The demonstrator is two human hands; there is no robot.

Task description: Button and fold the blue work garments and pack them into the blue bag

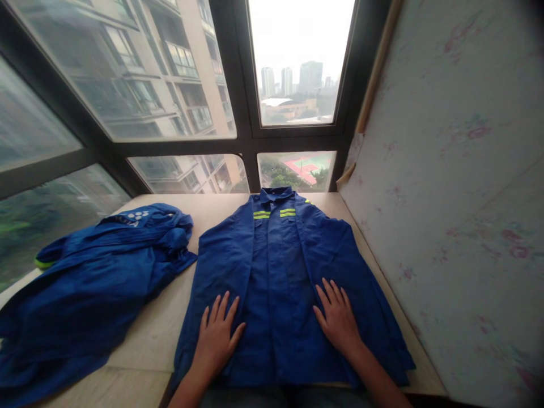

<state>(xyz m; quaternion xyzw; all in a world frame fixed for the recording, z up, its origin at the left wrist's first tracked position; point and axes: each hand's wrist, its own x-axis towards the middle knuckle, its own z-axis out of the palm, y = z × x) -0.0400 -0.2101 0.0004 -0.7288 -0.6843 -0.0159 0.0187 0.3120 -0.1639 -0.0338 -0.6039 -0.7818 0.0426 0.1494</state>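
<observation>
A blue work jacket (278, 272) with yellow-green stripes on its chest lies front side up, its collar toward the window. Both of its sleeves are folded in over the front. My left hand (216, 334) rests flat on the jacket's lower left part, fingers spread. On the lower right part lies my right hand (338, 317), also flat with its fingers apart. Neither hand grips the cloth.
A second blue garment (110, 272) lies rumpled at the left, with white marks and a yellow-green edge. Both rest on a pale wooden surface (148, 334). Dark-framed windows (244, 85) stand behind, and a flowered wall (450, 198) borders the right side.
</observation>
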